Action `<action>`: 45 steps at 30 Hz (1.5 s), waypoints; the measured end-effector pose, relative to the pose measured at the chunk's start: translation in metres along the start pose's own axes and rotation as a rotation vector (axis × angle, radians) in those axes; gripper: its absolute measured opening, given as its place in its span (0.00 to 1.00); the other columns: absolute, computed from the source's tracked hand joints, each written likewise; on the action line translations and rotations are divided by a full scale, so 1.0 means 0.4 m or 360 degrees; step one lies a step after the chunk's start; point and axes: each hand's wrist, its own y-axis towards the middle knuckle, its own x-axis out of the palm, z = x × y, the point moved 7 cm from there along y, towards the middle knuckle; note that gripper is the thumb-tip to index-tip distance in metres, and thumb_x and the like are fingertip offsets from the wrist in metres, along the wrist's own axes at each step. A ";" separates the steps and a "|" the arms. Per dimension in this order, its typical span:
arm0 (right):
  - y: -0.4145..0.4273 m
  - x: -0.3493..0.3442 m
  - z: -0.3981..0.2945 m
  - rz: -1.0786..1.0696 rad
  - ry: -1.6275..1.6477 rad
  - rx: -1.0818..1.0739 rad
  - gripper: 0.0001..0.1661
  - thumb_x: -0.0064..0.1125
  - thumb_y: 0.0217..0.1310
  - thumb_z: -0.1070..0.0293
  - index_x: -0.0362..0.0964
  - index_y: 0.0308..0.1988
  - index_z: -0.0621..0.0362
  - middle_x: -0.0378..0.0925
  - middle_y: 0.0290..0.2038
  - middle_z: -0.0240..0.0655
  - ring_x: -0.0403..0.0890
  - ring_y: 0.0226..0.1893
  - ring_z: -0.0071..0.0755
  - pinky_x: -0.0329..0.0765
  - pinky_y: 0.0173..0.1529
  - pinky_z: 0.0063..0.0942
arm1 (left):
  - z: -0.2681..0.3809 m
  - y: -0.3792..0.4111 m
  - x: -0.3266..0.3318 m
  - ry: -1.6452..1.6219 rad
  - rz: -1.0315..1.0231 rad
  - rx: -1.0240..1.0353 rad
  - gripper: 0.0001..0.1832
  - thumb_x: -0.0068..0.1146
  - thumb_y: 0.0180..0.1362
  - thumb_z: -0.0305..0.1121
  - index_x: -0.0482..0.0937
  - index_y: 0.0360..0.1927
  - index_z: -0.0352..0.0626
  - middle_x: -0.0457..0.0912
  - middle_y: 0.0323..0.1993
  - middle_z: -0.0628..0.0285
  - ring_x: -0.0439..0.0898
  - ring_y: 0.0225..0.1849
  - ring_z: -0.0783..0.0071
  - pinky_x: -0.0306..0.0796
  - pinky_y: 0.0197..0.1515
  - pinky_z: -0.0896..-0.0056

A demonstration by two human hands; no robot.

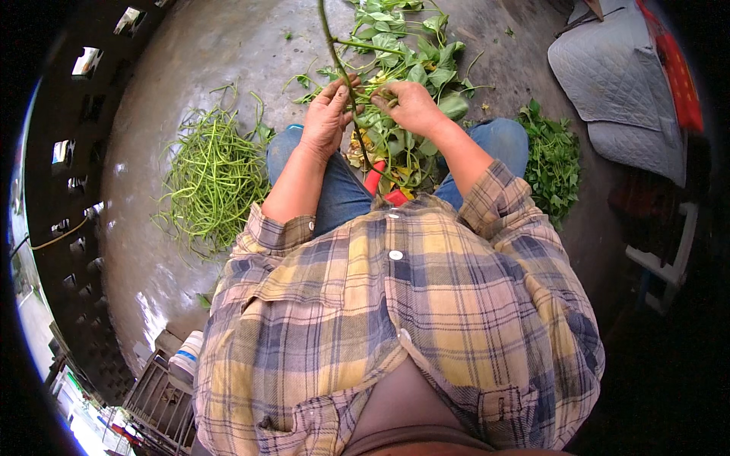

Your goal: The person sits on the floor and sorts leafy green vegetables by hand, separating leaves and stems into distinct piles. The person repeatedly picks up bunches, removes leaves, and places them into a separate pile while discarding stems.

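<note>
My left hand [329, 117] is closed around a long green vine stem [336, 60] that runs from the top edge down between my knees. Close beside it on the right, my right hand [412, 108] pinches a few short green stem pieces [390, 100] between thumb and fingers. Behind and below both hands lies a heap of leafy vines [439, 62], with some yellowed leaves [406, 171] low in it. A pile of thin stripped green stems [214, 176] rests on the floor to the left, and a pile of green leaves [550, 162] sits outside my right knee.
Red objects [374, 178], partly hidden, show between my legs. A grey quilted cloth [613, 74] hangs at the upper right beside red fabric. A dark wall with square openings [85, 108] curves along the left. At the lower left stand a metal rack [159, 399] and a white container [187, 356].
</note>
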 end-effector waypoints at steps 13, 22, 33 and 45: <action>0.006 -0.057 -0.029 0.0073 -0.0004 -0.0106 0.11 0.55 0.54 0.62 0.74 0.37 0.52 0.77 0.32 0.40 0.77 0.34 0.45 0.73 0.36 0.36 | -0.047 0.000 0.020 0.0492 -0.0382 0.0089 0.16 0.46 0.61 0.44 0.75 0.31 0.42 0.73 0.23 0.71 0.68 0.27 0.83 0.62 0.32 0.81; 0.024 -0.078 -0.060 0.0319 -0.0849 -0.0422 0.18 0.54 0.45 0.74 0.73 0.40 0.41 0.73 0.31 0.26 0.76 0.34 0.32 0.75 0.32 0.30 | -0.053 -0.002 0.017 0.0000 -0.0206 -0.0178 0.12 0.47 0.60 0.41 0.74 0.31 0.44 0.66 0.19 0.74 0.59 0.20 0.85 0.53 0.24 0.84; 0.012 -0.169 0.221 0.0293 -0.0626 0.0543 0.14 0.52 0.53 0.62 0.74 0.42 0.39 0.77 0.37 0.38 0.77 0.37 0.44 0.73 0.40 0.38 | -0.054 0.007 -0.013 -0.0103 -0.0196 -0.0208 0.12 0.47 0.61 0.42 0.72 0.29 0.46 0.69 0.21 0.73 0.63 0.22 0.84 0.57 0.26 0.82; -0.006 -0.094 0.096 0.0034 0.0449 0.0067 0.14 0.52 0.58 0.65 0.74 0.45 0.49 0.79 0.33 0.37 0.78 0.30 0.30 0.73 0.38 0.28 | -0.054 0.020 -0.029 -0.0163 -0.0005 -0.0194 0.08 0.49 0.59 0.33 0.72 0.38 0.40 0.77 0.31 0.62 0.75 0.31 0.73 0.71 0.36 0.73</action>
